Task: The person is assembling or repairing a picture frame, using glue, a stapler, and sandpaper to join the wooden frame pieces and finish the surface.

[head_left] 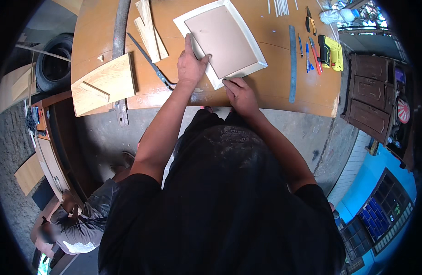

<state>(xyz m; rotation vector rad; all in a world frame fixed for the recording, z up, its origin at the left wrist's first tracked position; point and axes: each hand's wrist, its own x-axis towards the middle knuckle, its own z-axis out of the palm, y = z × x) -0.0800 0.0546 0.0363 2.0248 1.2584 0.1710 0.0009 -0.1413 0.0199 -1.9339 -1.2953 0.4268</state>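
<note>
a grey concrete floor (284, 133) lies below the near edge of a brown wooden table (275, 98). the right hand (241, 94) pinches the near corner of a white picture frame (220, 39); the left hand (191, 64) lies flat on its left rim, fingers open. the frame lies backing-up, its long axis tilted up-left. beyond, a steel ruler (292, 64) and pens (308, 55).

I see a rectangular picture frame (220, 43) with a white moulded border and a plain brown backing board filling its middle. It lies flat, back side up, on the brown surface (266, 91), turned at an angle so one corner points toward me near the front edge. The board sits flush inside the border.
</note>
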